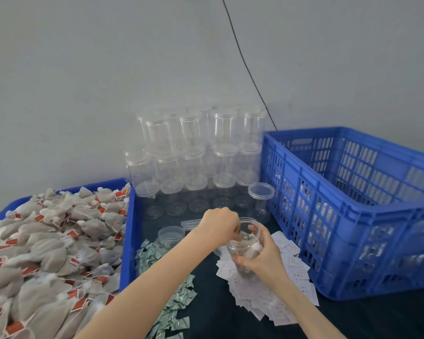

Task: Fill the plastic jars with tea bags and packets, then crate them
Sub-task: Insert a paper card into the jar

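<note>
My right hand (262, 258) grips a clear open plastic jar (245, 241) tilted over the dark table, with tea bags showing inside. My left hand (218, 226) reaches over the jar's mouth, its fingertips curled down inside the opening; what they pinch is hidden. A heap of tea bags (47, 253) with red tags fills the blue tray (127, 241) at the left. Green packets (176, 297) lie under my left forearm. White packets (279, 289) lie under my right hand. The blue crate (353, 216) stands at the right, with filled jars seen through its slats.
Stacked empty clear jars (196, 155) with lids stand against the grey wall behind. One lidded jar (261, 199) stands beside the crate and an open jar (169, 237) sits near the green packets. A black cable (245, 64) runs down the wall.
</note>
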`<state>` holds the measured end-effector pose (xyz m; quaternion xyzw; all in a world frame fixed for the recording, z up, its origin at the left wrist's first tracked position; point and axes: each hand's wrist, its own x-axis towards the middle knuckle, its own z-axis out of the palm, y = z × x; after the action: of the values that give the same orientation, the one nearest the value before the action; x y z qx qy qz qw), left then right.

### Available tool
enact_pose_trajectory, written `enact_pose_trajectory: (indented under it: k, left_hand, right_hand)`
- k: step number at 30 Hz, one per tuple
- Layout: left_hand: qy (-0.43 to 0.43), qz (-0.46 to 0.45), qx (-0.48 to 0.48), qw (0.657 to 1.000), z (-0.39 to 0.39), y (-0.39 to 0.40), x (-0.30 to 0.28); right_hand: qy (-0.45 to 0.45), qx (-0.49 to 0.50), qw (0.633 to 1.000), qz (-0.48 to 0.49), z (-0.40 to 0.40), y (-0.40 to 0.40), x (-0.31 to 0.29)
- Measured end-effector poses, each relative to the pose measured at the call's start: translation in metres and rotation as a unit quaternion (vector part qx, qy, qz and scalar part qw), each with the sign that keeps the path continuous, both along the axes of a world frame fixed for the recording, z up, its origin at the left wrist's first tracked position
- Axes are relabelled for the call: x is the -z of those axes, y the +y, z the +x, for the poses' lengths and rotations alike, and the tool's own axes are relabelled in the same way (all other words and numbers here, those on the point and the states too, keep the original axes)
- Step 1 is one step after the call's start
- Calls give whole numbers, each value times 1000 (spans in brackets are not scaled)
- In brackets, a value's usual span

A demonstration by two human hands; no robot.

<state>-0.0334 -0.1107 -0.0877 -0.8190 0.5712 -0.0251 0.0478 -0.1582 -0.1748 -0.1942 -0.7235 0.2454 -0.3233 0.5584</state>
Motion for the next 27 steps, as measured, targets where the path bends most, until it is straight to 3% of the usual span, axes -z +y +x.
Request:
enact_pose_trajectory:
  k: [4,8,11,18,22,27]
  left_hand:
    - [60,-77,-4,995,6,-13,1]
    - [172,-195,-73,963,17,-24,24]
    - [197,-134,-102,966,18,-31,62]
    - [113,-22,36,993,-18,-39,127]
    - [88,-49,49,994,-21,-43,131]
    - [147,-131,-3,980,-19,-45,126]
  right_hand:
    - [-4,35,999,19,-9,-18,1]
    - [-8,84,996,31,-14,-32,-1]
    - [-23,109,994,21,-17,-41,-2]
    - [-26,113,993,29,-25,-49,0]
    - [-21,103,994,23,-29,-50,1]
    - [-9,94,995,8,-30,-50,1]
